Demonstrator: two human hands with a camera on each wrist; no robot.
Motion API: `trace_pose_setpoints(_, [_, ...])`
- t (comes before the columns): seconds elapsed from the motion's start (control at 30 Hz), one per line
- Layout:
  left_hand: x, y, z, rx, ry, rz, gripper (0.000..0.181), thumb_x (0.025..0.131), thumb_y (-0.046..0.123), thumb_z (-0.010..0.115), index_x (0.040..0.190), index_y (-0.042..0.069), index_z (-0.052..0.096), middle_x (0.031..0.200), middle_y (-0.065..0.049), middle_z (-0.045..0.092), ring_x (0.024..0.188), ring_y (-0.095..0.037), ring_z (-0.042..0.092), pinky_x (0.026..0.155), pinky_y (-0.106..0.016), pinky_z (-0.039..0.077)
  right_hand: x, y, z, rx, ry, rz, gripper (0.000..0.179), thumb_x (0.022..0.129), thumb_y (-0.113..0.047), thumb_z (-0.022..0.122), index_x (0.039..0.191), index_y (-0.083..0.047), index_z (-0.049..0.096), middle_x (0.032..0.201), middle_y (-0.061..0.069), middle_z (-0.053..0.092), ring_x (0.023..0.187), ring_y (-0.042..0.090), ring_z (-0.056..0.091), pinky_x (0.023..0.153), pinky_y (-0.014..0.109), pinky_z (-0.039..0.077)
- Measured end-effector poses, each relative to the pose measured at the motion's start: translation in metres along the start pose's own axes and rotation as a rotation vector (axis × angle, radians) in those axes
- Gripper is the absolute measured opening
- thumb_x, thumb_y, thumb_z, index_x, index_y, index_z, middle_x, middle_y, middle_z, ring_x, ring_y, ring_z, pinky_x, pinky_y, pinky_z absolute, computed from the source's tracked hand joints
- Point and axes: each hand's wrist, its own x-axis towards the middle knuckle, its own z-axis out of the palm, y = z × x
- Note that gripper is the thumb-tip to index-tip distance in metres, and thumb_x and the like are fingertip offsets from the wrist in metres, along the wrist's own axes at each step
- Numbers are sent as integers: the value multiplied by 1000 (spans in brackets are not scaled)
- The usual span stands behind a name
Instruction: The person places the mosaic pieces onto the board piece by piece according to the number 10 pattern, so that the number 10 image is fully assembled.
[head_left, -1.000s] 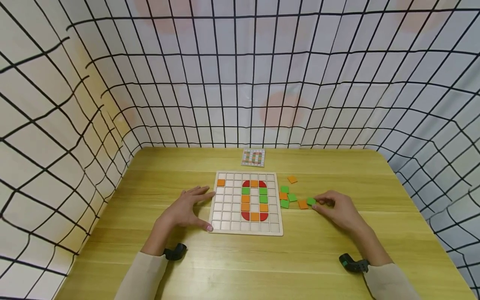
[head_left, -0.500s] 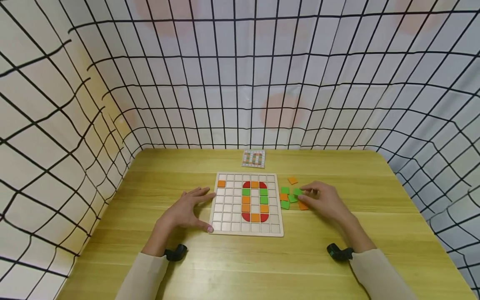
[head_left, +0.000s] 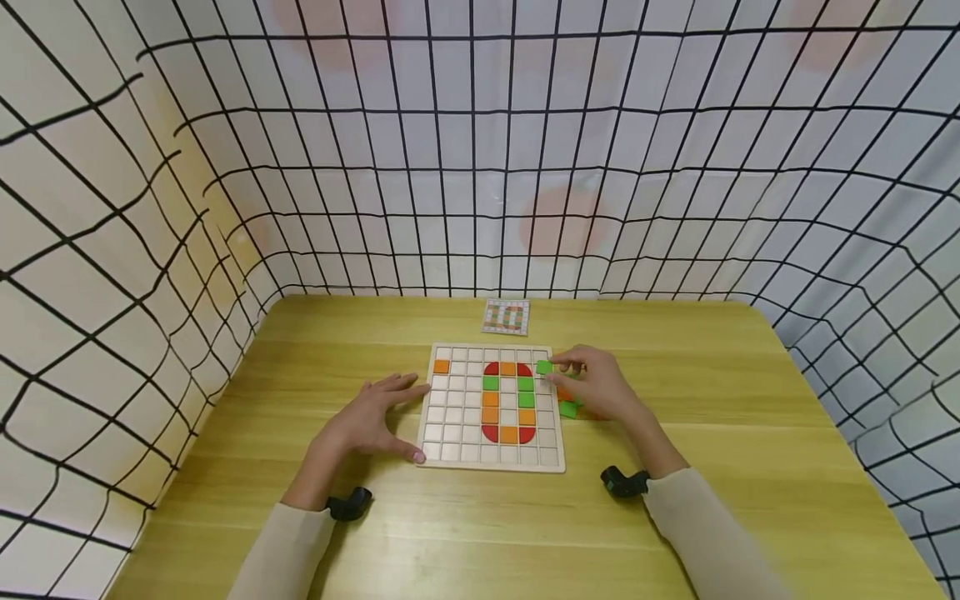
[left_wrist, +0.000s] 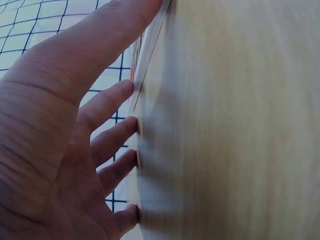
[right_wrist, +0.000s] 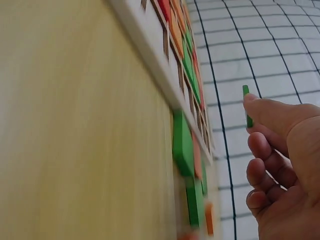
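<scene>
1. Biggest change: the right hand (head_left: 600,385) has swung in from beyond the loose pile, bringing a green tile (head_left: 544,367) along. A second ago that tile was out past the other loose tiles (head_left: 567,409); now it's above the upper right of the gridded board (head_left: 454,432).
2. So it's off the pile but apparently not seated in any cell yet. The right wrist view shows it held up on edge against the net (right_wrist: 270,50), clear of the board.
3. Right-hand fingers: thumb and index are pinching the tile, the others curled in behind, nothing else in there.
4. The left hand (head_left: 372,419) hasn't really budged. Fingers spread and fairly straight, not gripping anything, thumb at the board's near-left corner and index fingertip at its left edge.
5. Pieces on the board look the same as before: the red-cornered ring, plus the lone orange tile (head_left: 442,367) at upper left.
6. Text and brands? Nothing readable. The pattern card (head_left: 506,317) behind the board shows coloured squares, but it's too small to make out any lettering.
</scene>
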Motion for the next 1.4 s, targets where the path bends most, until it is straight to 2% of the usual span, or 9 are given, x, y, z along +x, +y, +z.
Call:
trace_pose_setpoints(0.23, [-1, -2, 0, 0, -2, -11, 113, 59, 67, 91, 155, 28, 48, 169, -9, 31, 158, -41, 20, 125, -71, 7, 23, -16, 33, 52, -46, -34, 27, 93, -27, 79, 115, -13, 79, 92, 0, 66, 81, 18, 54, 67, 29, 45])
trace_pose_setpoints(0.57, [-1, -1, -2, -3, 3, -17, 113, 58, 67, 92, 155, 28, 49, 169, -8, 33, 158, -41, 20, 125, -71, 8, 51, -40, 66, 81, -136, -64, 26, 93, -27, 79, 114, -12, 78, 89, 0, 65, 74, 18, 51, 65, 28, 43])
trace_pose_setpoints(0.77, [1, 0, -1, -4, -5, -30, 113, 58, 68, 92, 155, 30, 48, 169, -7, 32, 158, -40, 20, 125, -71, 9, 63, -52, 83, 80, -165, -39, 24, 93, -26, 79, 113, -14, 78, 89, -2, 65, 76, 18, 52, 68, 30, 46])
trace_pose_setpoints(1.03, [2, -3, 0, 6, 0, -28, 115, 57, 69, 92, 155, 30, 48, 169, -7, 32, 159, -39, 20, 125, -70, 9, 71, -61, 100, 66, -188, 13, 27, 94, -29, 78, 116, -15, 77, 88, -3, 64, 78, 16, 55, 68, 29, 46])
trace_pose_setpoints(1.3, [2, -1, -1, 8, -1, -25, 115, 56, 70, 91, 155, 31, 48, 170, -6, 31, 159, -38, 20, 125, -70, 9, 71, -66, 106, 13, -140, 33, 24, 92, -31, 78, 113, -19, 80, 83, -5, 63, 67, 15, 52, 56, 26, 35])
trace_pose_setpoints(1.4, [2, -1, -2, 8, -5, -24, 115, 56, 70, 91, 155, 31, 48, 170, -6, 31, 159, -38, 20, 125, -70, 9, 72, -65, 106, -6, -146, 47, 26, 92, -34, 78, 115, -22, 80, 84, -6, 64, 69, 14, 52, 57, 26, 36])
